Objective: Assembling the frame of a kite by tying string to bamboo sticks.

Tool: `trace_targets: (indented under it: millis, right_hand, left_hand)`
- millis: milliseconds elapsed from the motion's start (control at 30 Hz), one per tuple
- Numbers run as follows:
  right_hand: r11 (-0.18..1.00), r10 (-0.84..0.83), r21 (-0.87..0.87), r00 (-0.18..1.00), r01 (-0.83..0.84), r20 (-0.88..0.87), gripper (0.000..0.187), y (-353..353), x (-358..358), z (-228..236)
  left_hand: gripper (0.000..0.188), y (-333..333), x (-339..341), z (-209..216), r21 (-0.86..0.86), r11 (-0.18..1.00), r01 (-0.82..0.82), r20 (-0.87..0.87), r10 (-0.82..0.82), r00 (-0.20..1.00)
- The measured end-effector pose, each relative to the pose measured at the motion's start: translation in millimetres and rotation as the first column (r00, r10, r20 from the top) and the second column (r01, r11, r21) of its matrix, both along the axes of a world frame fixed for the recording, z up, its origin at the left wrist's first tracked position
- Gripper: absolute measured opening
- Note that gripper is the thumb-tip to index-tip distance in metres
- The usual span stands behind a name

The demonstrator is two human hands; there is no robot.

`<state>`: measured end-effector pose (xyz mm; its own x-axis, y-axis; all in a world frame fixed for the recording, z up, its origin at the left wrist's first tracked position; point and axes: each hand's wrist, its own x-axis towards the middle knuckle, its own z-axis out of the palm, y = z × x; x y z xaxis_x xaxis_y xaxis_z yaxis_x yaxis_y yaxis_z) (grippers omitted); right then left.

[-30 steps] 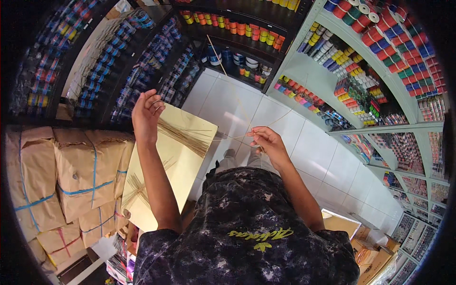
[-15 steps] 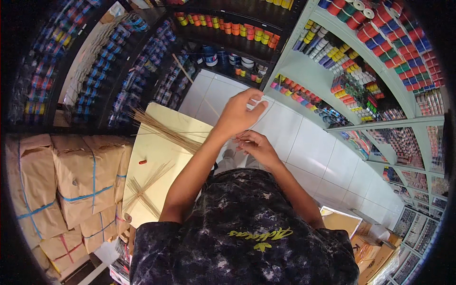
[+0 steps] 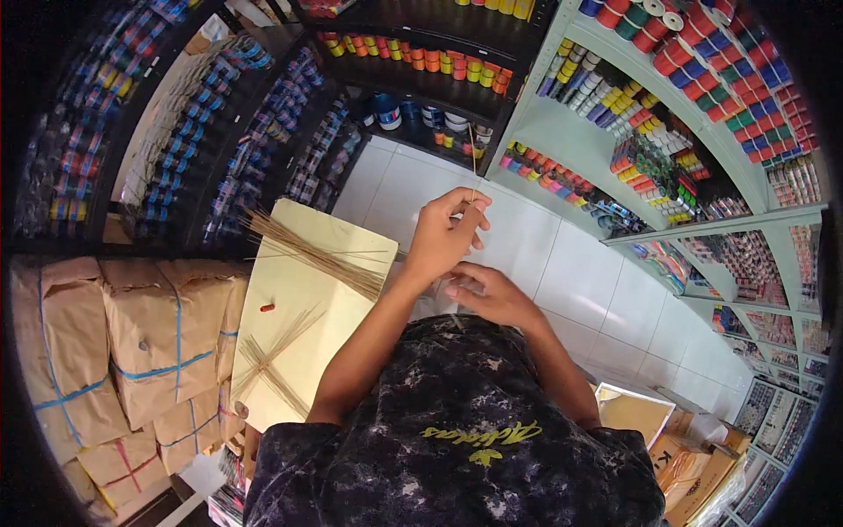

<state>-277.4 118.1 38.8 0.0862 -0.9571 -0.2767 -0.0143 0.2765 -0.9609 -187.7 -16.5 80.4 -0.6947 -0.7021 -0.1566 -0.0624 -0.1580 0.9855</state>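
My left hand (image 3: 448, 235) is raised in front of my chest, its fingers closed on a thin stick (image 3: 475, 158). The stick's upper part points away from me, toward the dark shelf. Close below it, my right hand (image 3: 497, 295) has its fingers curled in by the left wrist; whatever they pinch, if anything, is too small to make out. To the left of my arm lies a pale yellow tabletop (image 3: 294, 321). A long bundle of thin brown sticks (image 3: 320, 257) rests across its far part, and a smaller crossed pile of sticks (image 3: 268, 362) lies nearer me. Between them sits a small red cylinder (image 3: 267, 308).
Brown paper packages (image 3: 158, 342) tied with blue string are stacked at the left. Dark shelves (image 3: 413, 75) with coloured spools stand ahead; pale green shelves (image 3: 562, 132) run along the right. Cardboard boxes (image 3: 680, 470) stand near my right elbow, on the white tiled floor (image 3: 562, 263).
The stick has swung from pointing far left to pointing nearly straight ahead. My left hand has turned and shifted slightly nearer me; my right hand has moved slightly right and nearer.
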Motion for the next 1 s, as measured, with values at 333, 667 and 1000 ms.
trace_targets:
  millis: [333, 667, 1000]
  right_hand:
    - [0.844, -0.518, -0.355, 0.785, 0.403, -0.340, 0.016, -34, -71, 48]
    - [0.850, -0.263, -0.430, 0.953, 0.303, 0.151, 0.050, -105, -65, 38]
    - [0.845, -0.494, -0.212, 0.868, 0.492, 0.047, 0.016, -69, -55, 70]
  left_hand:
    - [0.020, 21, 19, 20, 0.063, 0.998, -0.018, -0.047, 0.021, 0.999]
    - [0.019, 30, 19, 16, 0.051, 0.998, 0.022, -0.115, -0.015, 0.993]
    - [0.010, 30, 22, 1, 0.300, 0.935, -0.190, -0.356, 0.295, 0.887]
